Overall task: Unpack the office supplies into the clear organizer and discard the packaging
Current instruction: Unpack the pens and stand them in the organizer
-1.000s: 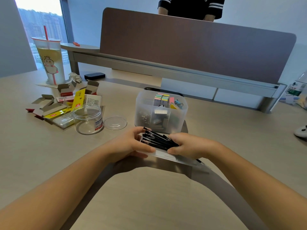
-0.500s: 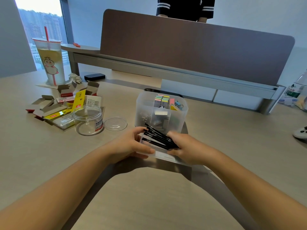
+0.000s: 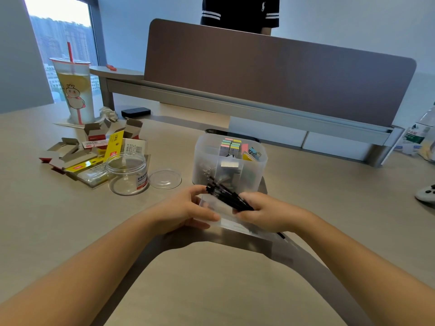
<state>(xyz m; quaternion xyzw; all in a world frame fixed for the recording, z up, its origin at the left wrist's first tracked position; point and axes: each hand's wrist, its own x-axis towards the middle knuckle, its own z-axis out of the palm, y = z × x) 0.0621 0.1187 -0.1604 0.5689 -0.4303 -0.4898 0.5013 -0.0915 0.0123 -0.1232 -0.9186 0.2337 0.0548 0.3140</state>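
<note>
My right hand (image 3: 263, 212) grips a bundle of black pens (image 3: 224, 196), their tips pointing up-left and half out of a clear plastic sleeve (image 3: 231, 222). My left hand (image 3: 186, 211) pinches the sleeve's left edge against the desk. Just behind both hands stands the clear organizer (image 3: 229, 161), holding coloured sticky notes, binder clips and other small supplies in its compartments.
Left of the organizer sit an empty clear jar (image 3: 128, 174), its lid (image 3: 164, 180) and a pile of opened cardboard packaging (image 3: 91, 151). A drink cup (image 3: 74, 90) stands far left. A brown divider panel (image 3: 270, 69) runs behind, with a person beyond it. A white controller (image 3: 426, 192) lies right.
The pen bundle has slid a little further up and out of the sleeve toward the organizer. Both hands stay close together in the same spot.
</note>
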